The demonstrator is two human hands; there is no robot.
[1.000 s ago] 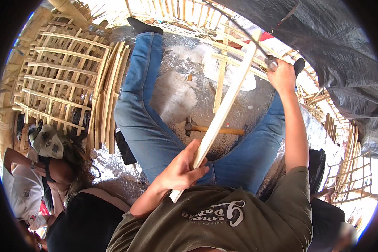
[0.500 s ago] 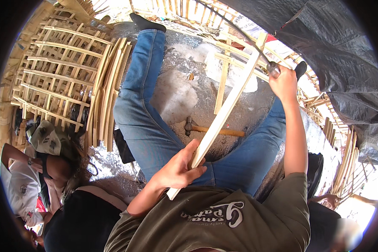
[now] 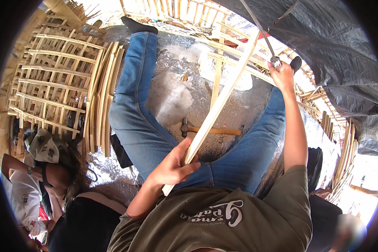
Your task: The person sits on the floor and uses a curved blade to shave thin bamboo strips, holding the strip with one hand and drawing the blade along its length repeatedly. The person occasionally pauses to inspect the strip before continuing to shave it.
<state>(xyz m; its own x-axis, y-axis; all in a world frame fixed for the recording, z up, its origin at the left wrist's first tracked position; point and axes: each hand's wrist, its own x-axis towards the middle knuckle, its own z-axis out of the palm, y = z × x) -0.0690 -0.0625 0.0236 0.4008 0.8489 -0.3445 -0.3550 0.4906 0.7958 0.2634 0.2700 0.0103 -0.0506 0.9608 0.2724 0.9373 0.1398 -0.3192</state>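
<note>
Item: one pale strip (image 3: 218,107), bamboo or wood, which slanted up from the worker's lap toward the right, passing over the handle of the hammer (image 3: 222,131) from where I stood.

Item: left hand (image 3: 176,166), thumb and fingers gripping the strip near its lower end; hold unchanged from half a second before.

Item: right hand (image 3: 282,75), fingers closed about the handle of a long blade (image 3: 267,42).

Change noted: the blade, earlier laid across the strip's upper part, had swung to a steeper slant and then ran just beside the strip's far tip; whether the two touched, I could not tell.

Unchanged: hammer on the ground between the jeans-clad legs (image 3: 132,109); at left, a bundle of strips (image 3: 103,96) beside the slatted lattice panels (image 3: 50,80).
</note>
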